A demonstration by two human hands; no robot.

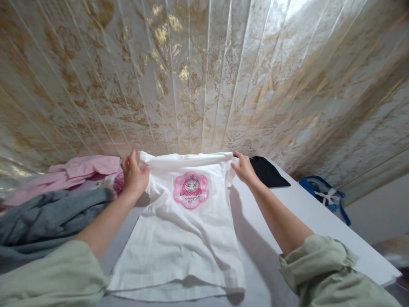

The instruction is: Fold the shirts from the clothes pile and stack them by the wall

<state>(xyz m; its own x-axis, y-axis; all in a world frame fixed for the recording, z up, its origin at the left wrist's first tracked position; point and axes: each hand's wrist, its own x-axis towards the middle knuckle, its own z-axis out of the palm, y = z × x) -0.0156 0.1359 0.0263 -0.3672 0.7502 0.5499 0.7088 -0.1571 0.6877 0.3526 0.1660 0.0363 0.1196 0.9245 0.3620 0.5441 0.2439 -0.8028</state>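
Observation:
A white T-shirt (191, 247) with a pink flower-shaped print of a cartoon figure stretches between my hands, its top edge lifted and its hem lying on the white table (275, 221). At the upper left shoulder, my left hand (134, 174) is closed on the fabric. My right hand (244, 168) pinches the opposite shoulder and sleeve. The chest part is raised and slopes toward me, with soft folds below the print. Shadows from the shirt and my right arm fall on the table.
Pink clothing (79, 168) and a grey garment (51, 217) lie heaped at the left. Folded black cloth (268, 171) rests behind my right hand. Past the table's right edge is a clear bag with blue trim (329, 196). A gold-patterned curtain (198, 76) hangs behind.

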